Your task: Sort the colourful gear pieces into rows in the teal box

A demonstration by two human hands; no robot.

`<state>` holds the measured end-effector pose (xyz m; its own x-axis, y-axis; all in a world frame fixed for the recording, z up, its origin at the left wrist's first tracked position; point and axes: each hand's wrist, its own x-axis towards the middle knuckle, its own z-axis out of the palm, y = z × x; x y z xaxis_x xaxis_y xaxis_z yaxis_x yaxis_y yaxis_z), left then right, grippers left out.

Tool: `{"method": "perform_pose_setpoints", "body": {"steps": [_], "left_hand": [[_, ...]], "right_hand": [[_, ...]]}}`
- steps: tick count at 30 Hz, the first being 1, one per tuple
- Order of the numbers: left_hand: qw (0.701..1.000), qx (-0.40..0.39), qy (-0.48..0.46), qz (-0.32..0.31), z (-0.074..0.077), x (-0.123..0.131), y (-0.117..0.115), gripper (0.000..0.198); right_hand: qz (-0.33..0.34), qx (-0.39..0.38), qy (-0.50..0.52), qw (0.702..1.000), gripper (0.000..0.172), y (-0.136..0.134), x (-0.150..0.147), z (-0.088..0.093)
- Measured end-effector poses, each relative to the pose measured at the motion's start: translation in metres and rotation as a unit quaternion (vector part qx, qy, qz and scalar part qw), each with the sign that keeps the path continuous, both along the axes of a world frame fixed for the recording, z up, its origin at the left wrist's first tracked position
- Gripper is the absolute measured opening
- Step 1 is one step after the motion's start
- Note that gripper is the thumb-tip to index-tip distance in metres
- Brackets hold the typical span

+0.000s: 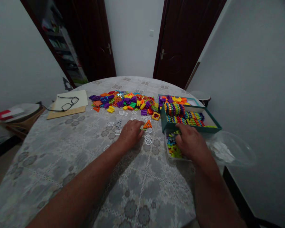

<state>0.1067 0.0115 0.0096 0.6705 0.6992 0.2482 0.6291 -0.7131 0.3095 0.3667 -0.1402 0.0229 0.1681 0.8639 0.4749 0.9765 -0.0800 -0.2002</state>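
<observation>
Orange triangular piece (147, 125), an openwork plastic shape, lies on the table near the centre of the frame, with a bit of green at its lower left. The person's left hand (130, 133) comes from the lower left; its thumb and index finger stand narrowly apart at the piece's left side, seemingly to steady it, though I cannot tell whether they pinch it. The right hand (192, 142), right of centre, dips over a clear plastic container (174, 159) of small green, yellow and blue pieces. Its index finger and thumb are spread slightly; whether they hold anything is hidden. The container sits directly beneath that hand, probably for easy reach. Just behind it, a teal box (205, 129) keeps linked, multicoloured pieces in rows, perhaps to keep them sorted.

Beyond the hands, a long heap of bright pieces (127, 101) stretches across the table's far part. Small white lattice shapes (148, 138) are scattered around the left hand. The round table wears a grey floral tablecloth (133, 186). At left, black eyeglasses (67, 106) rest on pale papers (82, 95). Dark wooden doors (182, 38) and plain pale walls (135, 41) fill the top.
</observation>
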Motion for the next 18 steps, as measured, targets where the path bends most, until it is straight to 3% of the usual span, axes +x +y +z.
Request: {"method": "perform_pose_setpoints", "body": {"steps": [4, 9, 14, 18], "left_hand": [[0.997, -0.006, 0.071, 0.001, -0.004, 0.024, 0.013, 0.054], [0.992, -0.006, 0.122, -0.015, -0.011, 0.032, 0.026, 0.032], [0.998, 0.01, 0.056, -0.04, -0.023, 0.018, 0.032, 0.031], [0.996, -0.016, -0.077, -0.049, -0.025, -0.008, 0.018, 0.031]], "right_hand": [[0.049, 0.057, 0.024, 0.997, 0.035, 0.01, -0.019, 0.005], [0.1, 0.059, 0.059, 0.991, 0.032, 0.014, -0.044, 0.007], [0.143, 0.032, 0.054, 0.988, 0.029, 0.016, -0.059, 0.004], [0.178, 0.017, 0.044, 0.983, 0.028, 0.017, -0.071, -0.001]]}}
